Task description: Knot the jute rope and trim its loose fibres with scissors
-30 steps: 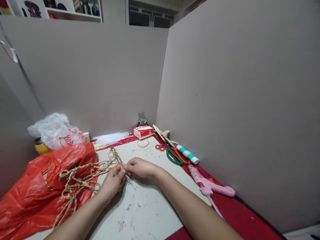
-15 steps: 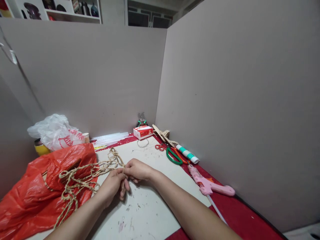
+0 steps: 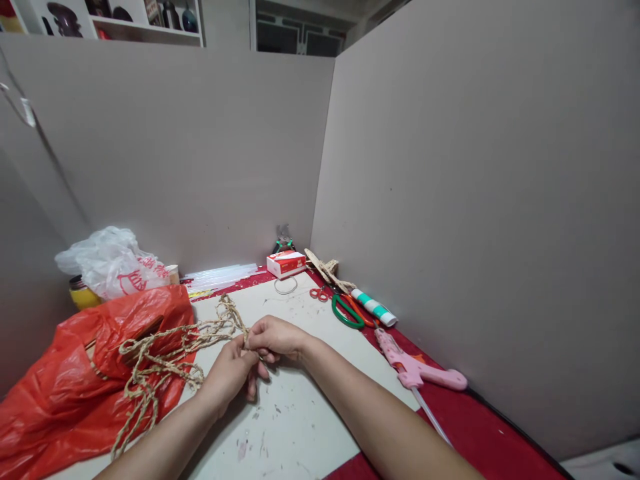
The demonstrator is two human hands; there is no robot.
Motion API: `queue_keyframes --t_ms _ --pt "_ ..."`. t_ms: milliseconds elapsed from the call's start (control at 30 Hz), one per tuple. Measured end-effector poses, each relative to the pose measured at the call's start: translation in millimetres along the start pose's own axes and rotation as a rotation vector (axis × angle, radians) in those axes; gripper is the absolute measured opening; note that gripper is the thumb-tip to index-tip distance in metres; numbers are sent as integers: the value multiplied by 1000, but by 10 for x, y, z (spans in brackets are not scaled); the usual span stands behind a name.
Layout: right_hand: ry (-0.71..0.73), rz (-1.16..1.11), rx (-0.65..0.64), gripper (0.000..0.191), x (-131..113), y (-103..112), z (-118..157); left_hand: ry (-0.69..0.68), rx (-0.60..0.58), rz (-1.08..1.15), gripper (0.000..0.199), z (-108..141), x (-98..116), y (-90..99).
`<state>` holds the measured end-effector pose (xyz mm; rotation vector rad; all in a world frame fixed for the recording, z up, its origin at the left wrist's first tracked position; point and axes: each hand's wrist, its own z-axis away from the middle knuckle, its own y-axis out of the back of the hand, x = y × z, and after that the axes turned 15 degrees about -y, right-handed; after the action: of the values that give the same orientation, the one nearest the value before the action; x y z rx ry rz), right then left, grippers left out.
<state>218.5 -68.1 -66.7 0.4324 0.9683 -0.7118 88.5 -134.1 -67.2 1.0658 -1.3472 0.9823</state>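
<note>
Straw-coloured twisted cord (image 3: 220, 326) lies in loose loops from the red plastic bag (image 3: 55, 380) across to our two hands, which meet over the pale board. Thumb and forefinger of our right hand (image 3: 277, 337) are pinched close on one end of it; the fingers of our left hand (image 3: 227, 373) are curled in just below, apparently nipping the same end, though our knuckles hide the exact grip.

As we judge it, the likeliest trouble is the twist springing loose, should either pinch slacken while the strands are so thin and dry. A hard tug might also tighten the heaped loops into a knot or drag the bag along, since part of the cord rests on it. Some loops lie close beside our left forearm, so a careless sweep could catch them.

Beneath us, the pale grey board (image 3: 295, 427) is flecked with scraps and stains, laid over a dark red worktop (image 3: 480, 427). Along its right side sit a pink glue gun (image 3: 415, 370) and green-handled scissors (image 3: 350, 325); a small red-and-white box (image 3: 286, 265) stands near the far corner. Plain grey partitions (image 3: 450, 167) wall us in, with a white shelf (image 3: 150, 30) of dark vessels showing over the top.
</note>
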Motion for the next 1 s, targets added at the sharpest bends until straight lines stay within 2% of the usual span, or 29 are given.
queue_keyframes --t_ms 167,333,433,500,533,733,867,1000 --pt "-6 -5 15 16 22 75 -26 44 19 -26 22 -11 87 42" --pt "-13 -27 -39 18 17 110 -2 -24 128 -18 24 -104 -42 181" --pt "-23 -50 -51 18 9 110 8 -101 263 -88 23 -137 -70 230" --pt "-20 -80 -61 19 12 116 4 -174 367 -141 30 -130 -39 224" --pt "-13 -99 -72 21 15 122 -1 -185 383 -140 33 -119 -17 210" --pt "7 -121 -119 21 38 153 -11 30 177 77 29 -53 43 130" --pt "-6 -73 -101 21 39 168 -1 27 122 137 23 -74 9 174" --pt "-12 -3 -105 23 38 174 14 16 125 75 19 -123 -58 234"
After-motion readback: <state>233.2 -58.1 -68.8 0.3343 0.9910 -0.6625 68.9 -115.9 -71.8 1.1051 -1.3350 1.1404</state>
